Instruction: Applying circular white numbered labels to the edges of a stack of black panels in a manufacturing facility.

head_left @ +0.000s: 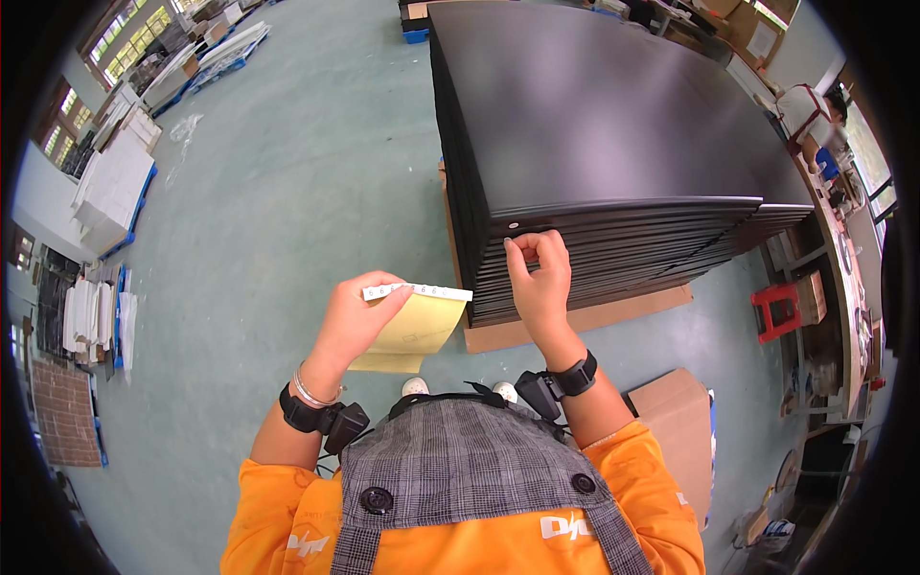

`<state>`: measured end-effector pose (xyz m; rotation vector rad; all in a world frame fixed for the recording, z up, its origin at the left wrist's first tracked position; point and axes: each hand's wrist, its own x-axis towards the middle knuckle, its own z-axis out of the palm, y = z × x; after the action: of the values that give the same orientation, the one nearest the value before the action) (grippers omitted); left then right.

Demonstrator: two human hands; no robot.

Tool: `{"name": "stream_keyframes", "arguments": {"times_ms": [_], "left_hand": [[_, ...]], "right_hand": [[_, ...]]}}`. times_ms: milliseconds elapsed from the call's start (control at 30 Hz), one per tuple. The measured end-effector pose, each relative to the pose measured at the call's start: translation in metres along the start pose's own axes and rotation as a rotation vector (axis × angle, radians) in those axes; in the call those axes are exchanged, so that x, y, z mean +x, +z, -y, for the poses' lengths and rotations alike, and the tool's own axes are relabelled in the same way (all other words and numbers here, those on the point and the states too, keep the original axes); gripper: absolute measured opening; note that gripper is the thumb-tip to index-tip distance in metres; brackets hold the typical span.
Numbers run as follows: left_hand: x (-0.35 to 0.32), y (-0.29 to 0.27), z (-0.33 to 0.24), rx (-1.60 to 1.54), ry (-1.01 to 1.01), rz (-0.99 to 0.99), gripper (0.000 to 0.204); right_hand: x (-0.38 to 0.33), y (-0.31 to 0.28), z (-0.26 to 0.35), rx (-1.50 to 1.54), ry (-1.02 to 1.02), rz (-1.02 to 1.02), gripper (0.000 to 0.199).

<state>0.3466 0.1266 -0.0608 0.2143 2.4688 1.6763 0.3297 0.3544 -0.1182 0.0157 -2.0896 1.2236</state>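
Observation:
My left hand (347,321) is closed on a sticker sheet (419,326), thumb on top. The sheet has yellow paper hanging down and a white strip with printed marks along its upper edge. My right hand (542,283) is raised at the near left corner of a tall stack of black panels (613,115). Its thumb and index finger are curled close together just below the top panel's edge; anything between them is too small to make out. A small white oval sticker (514,225) shows on that edge, just above my fingertips.
The stack rests on brown cardboard (594,318). A red stool (776,312) stands right, by a long workbench (843,287) where another person (810,110) is. Flat cardboard (676,431) lies near my right elbow. White stacks on blue pallets (113,192) line the left.

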Motion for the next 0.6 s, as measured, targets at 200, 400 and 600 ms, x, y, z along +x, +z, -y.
{"name": "stream_keyframes", "arguments": {"times_ms": [200, 400, 600], "left_hand": [[-0.002, 0.0, 0.006, 0.008, 0.015, -0.009, 0.02], [-0.004, 0.002, 0.001, 0.045, 0.041, -0.014, 0.019], [-0.005, 0.005, -0.005, 0.041, 0.031, 0.022, 0.013]], "right_hand": [[0.004, -0.004, -0.001, -0.202, 0.015, -0.023, 0.021], [-0.004, -0.013, 0.003, -0.281, -0.1, 0.035, 0.018], [-0.024, -0.01, 0.041, -0.122, -0.406, 0.284, 0.014]]}}
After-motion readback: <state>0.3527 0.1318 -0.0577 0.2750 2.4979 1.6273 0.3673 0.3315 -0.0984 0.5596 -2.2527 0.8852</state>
